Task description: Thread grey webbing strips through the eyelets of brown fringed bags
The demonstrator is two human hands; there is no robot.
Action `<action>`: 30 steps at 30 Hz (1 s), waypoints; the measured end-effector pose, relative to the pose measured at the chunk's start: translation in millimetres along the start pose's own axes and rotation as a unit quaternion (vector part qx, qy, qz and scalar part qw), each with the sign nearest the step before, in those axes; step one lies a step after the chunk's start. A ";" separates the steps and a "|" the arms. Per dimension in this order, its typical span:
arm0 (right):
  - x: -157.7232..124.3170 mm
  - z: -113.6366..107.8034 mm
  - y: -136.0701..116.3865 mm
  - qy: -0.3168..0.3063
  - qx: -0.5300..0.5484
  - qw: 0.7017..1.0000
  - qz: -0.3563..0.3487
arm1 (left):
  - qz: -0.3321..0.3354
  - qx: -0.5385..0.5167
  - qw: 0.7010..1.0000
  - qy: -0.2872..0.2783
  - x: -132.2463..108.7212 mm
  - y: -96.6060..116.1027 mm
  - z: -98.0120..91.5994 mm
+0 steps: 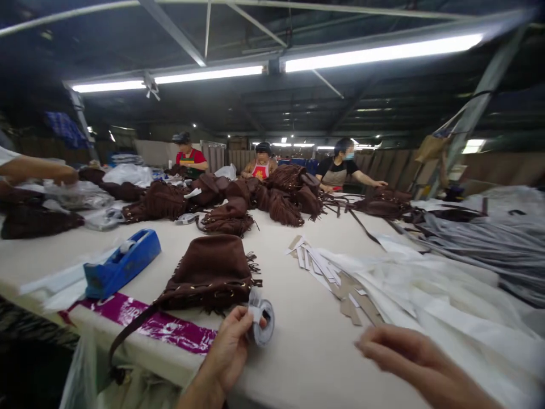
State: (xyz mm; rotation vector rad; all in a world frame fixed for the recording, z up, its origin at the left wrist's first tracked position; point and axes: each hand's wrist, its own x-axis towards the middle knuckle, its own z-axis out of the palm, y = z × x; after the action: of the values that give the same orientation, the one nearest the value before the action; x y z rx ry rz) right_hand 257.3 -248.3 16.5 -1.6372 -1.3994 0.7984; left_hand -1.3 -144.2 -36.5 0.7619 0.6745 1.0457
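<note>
The left hand [233, 338] pinches a coiled, plastic-wrapped roll [264, 330] between thumb and fingers above the near part of the table [298, 352], while the right hand [409, 352], well apart from it, is loosely bent near the white sheets [451, 301] with nothing visible in its grip. The roll looks light and a little slippery, best pinched at its wrapped band; the brown fringed bag [215, 264] lying just beyond it seems soft and floppy, better supported under its body than lifted by the strap [131, 329].
</note>
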 end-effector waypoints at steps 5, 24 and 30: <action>35.1 87.6 -58.9 -0.173 0.144 0.974 -0.014 | 0.034 0.007 0.999 0.015 -3.3 -8.3 -2.2; 72.5 136.7 -32.8 -0.080 -0.030 0.996 0.008 | 0.036 -0.038 0.998 -0.031 -4.4 -16.0 -9.9; 63.7 127.6 -44.1 -0.147 0.078 0.985 0.042 | 0.074 0.023 0.996 0.045 1.7 -21.1 -10.9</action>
State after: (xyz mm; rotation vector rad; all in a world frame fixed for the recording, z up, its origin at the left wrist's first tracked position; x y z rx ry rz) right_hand 137.7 -160.6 -0.8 -1.5088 -1.4339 1.2075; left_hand 1.2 -146.5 -60.0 0.8174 0.7303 1.2090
